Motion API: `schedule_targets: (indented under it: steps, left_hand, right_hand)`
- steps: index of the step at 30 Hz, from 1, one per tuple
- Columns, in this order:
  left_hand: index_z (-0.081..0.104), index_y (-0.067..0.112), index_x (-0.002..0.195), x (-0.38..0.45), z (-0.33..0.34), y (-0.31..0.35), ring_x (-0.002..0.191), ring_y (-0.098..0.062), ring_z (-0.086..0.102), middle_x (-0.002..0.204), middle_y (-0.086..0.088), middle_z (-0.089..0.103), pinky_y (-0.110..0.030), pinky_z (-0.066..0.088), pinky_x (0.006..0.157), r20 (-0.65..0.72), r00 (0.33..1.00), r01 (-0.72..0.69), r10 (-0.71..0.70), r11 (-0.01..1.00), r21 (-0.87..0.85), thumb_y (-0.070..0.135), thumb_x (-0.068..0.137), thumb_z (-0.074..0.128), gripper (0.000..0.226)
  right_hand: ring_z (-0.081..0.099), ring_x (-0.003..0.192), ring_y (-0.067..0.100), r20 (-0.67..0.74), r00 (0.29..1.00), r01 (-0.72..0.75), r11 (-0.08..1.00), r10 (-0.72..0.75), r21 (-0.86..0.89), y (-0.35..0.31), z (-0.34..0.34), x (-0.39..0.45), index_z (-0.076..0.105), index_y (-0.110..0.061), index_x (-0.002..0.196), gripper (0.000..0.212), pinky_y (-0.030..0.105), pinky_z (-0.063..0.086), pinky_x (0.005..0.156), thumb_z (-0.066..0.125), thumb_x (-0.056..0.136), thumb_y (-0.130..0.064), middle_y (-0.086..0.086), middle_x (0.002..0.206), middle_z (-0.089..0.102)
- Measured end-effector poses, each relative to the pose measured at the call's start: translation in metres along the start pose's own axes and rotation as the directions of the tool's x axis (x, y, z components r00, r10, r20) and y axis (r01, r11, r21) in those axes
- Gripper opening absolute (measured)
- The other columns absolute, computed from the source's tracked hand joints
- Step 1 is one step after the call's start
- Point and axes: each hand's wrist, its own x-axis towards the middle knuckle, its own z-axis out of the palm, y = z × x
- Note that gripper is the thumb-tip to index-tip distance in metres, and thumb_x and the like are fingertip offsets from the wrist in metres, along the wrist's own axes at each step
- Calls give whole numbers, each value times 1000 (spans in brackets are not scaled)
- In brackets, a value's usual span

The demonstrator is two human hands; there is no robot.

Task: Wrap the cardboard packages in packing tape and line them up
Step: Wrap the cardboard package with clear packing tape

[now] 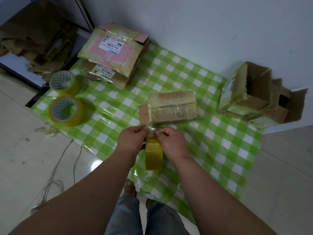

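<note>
Over the green-checked cloth (211, 133), our left hand (133, 139) and right hand (171, 141) pinch a clear strip pulled from the yellow packing-tape roll (154, 154) between them. Just beyond lies the tape-wrapped brown cardboard package (171, 106); two spare yellow tape rolls (66, 110) sit far left.

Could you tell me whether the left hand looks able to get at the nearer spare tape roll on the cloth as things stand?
Probably not yet: nothing lies between the left hand and the spare tape roll, but its fingers pinch the tape strip.
</note>
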Motion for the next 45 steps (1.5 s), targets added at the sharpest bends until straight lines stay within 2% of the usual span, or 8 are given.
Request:
schedule_targets:
  steps: [3,6,10,16,27,34,38,45]
  left_hand:
    - [36,24,148,5,-9,3,91,-21,68,104,3,62,-37,57,73,-153,957,-202,247,944,260,23,91,63,63]
    - [41,34,145,4,-10,14,105,-11,56,123,5,51,-24,47,80,124,700,-624,703,518,585,26,88,68,63]
    - [56,32,137,17,-2,31,128,-31,44,154,-8,32,-46,44,102,479,605,-717,636,173,675,23,87,72,53]
    - [57,31,136,28,-7,38,125,-28,49,156,-7,29,-51,47,97,530,616,-696,583,87,713,32,84,74,54]
    - [52,41,137,41,-8,42,120,-22,51,156,1,27,-41,50,93,517,647,-662,560,77,745,35,77,80,66]
    - [51,31,140,33,4,41,94,-28,48,99,-5,42,-39,45,84,473,649,-626,596,64,777,23,80,78,67]
    - [42,31,146,31,9,43,98,-23,48,99,-1,42,-25,36,82,490,715,-603,499,85,793,11,84,70,71]
    - [49,28,142,29,11,49,93,-24,52,99,-2,44,-28,39,75,477,722,-591,501,90,801,2,89,60,60]
  right_hand:
    - [67,82,29,-15,1000,5,1000,-5,-19,1,1,0,70,-15,88,20,42,53,77,61,95,-31,6,83,71]
    - [65,82,28,-10,1000,5,1000,-6,-11,2,1,0,69,-17,89,20,44,53,79,59,96,-33,4,81,68]
    - [59,72,21,11,1000,15,1000,-15,3,3,1,1,62,-24,77,22,40,48,71,59,96,-34,-3,72,61]
    - [54,63,9,-5,1000,-15,990,16,140,17,-6,-1,66,-19,80,20,23,44,60,61,95,-31,-6,69,61]
    - [59,80,19,-118,979,-110,919,166,380,24,-30,2,61,-21,70,21,41,50,81,62,91,-22,-3,81,64]
    - [60,103,19,-252,963,19,907,97,420,15,-61,20,65,-22,72,19,42,48,97,62,91,-22,-2,110,63]
    - [52,111,8,-286,958,110,930,-5,350,11,-70,28,64,-22,71,21,22,38,95,64,92,-16,-9,124,54]
    - [64,96,16,-243,969,74,888,44,454,7,-67,29,65,-15,73,20,30,50,84,62,93,-13,-3,107,70]
